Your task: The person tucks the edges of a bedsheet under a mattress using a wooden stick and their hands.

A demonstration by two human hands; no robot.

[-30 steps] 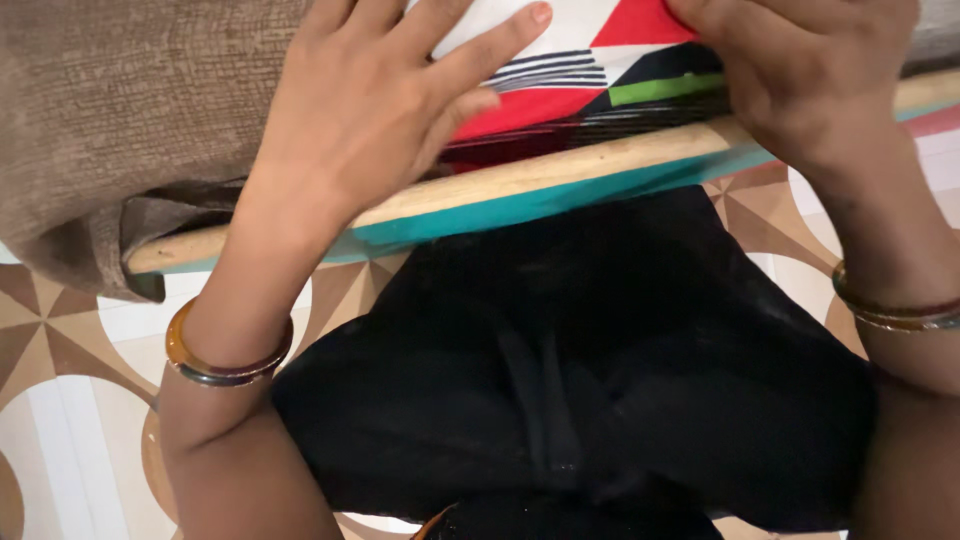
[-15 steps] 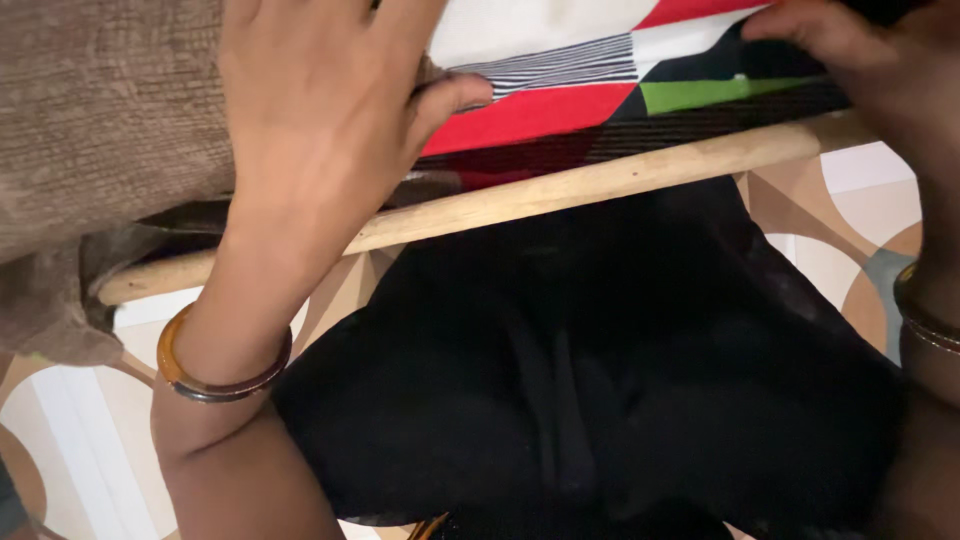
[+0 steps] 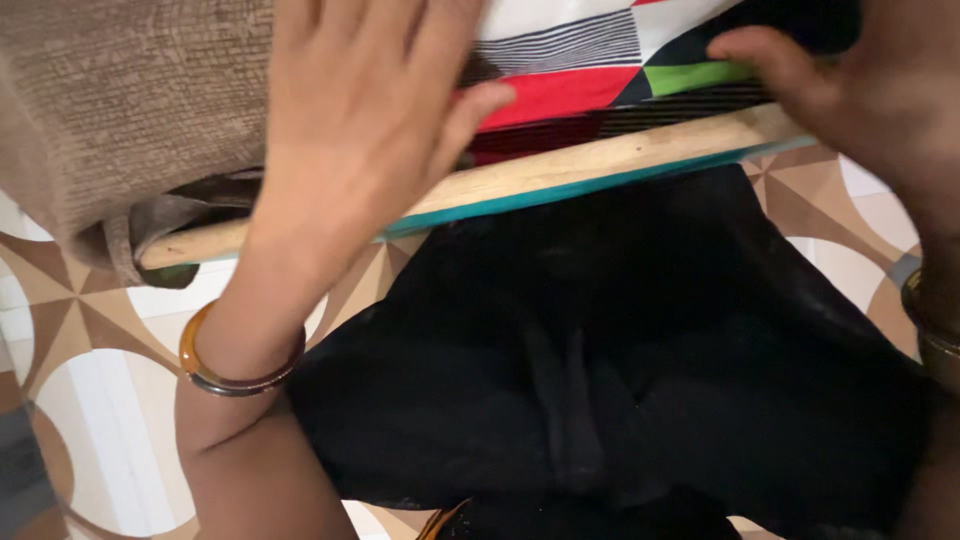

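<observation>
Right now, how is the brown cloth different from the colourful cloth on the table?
The brown cloth is one plain colour with a rough, ribbed weave; the colourful cloth has red, white, green and black shapes with thin stripes. The brown cloth droops over the table edge; the colourful cloth lies flat. The left hand rests on both.

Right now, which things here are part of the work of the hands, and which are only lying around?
In use: left hand and right hand, flat on the patterned cloth; wooden board under it.
Lying about: brown cloth, tiled floor.
</observation>
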